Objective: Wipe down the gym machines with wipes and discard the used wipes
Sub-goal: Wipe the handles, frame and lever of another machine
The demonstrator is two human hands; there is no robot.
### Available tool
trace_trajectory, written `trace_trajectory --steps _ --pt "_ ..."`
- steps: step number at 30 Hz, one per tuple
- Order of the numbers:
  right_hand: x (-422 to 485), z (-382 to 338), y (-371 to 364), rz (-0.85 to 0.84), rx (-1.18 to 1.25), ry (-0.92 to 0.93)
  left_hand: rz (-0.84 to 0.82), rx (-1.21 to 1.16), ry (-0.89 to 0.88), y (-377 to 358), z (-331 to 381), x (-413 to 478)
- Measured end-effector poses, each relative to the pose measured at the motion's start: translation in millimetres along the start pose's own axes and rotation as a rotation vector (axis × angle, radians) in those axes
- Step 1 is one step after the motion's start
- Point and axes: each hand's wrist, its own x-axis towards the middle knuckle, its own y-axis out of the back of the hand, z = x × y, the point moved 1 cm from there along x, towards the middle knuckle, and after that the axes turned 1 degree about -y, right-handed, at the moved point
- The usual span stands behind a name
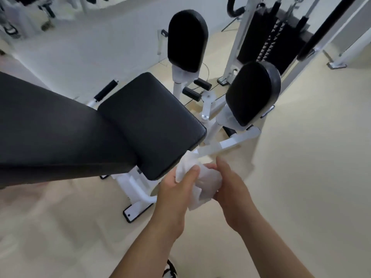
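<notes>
A crumpled white wipe (pixel 197 184) is gripped between the left hand (pixel 174 189) and right hand (pixel 228 187), just beside the black seat pad (pixel 148 121). Its long axis is seen running up-left toward the seat corner.

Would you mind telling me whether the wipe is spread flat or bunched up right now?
Bunched up. The white wipe is crumpled into a wad held between the left hand and right hand, with creased folds showing, not laid flat.
</notes>
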Motion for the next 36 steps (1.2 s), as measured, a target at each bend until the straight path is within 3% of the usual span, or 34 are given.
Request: trace_trajectory --steps 5,13,16,18,21,24,26,32,36 --pt "-46 -69 -56 0.060 -0.213 0.161 0.004 0.023 -0.006 34 78 -43" --pt "-56 -152 -118 0.117 -0.206 0.197 0.005 0.035 0.051 79 163 -68" --pt "-42 -178 -123 0.082 -0.195 0.168 0.168 0.128 0.019 82 184 -53" --pt "-28 -193 -128 0.021 -0.209 0.135 0.276 0.204 -0.123 82 198 -41" --pt "0 -217 -137 -0.166 -0.174 0.107 0.148 0.178 -0.220 70 224 -21" --pt "27 -245 -154 -0.439 0.016 -0.028 0.043 -0.004 -0.138 60 245 5" --pt "46 -260 -163 -0.532 0.062 -0.078 0.042 -0.183 -0.082 63 257 23" --pt "87 -298 -191 -0.439 -0.011 -0.096 -0.095 -0.438 0.064 95 299 53" --pt "106 -309 -219 -0.445 -0.058 -0.031 -0.060 -0.407 0.149 128 321 77"
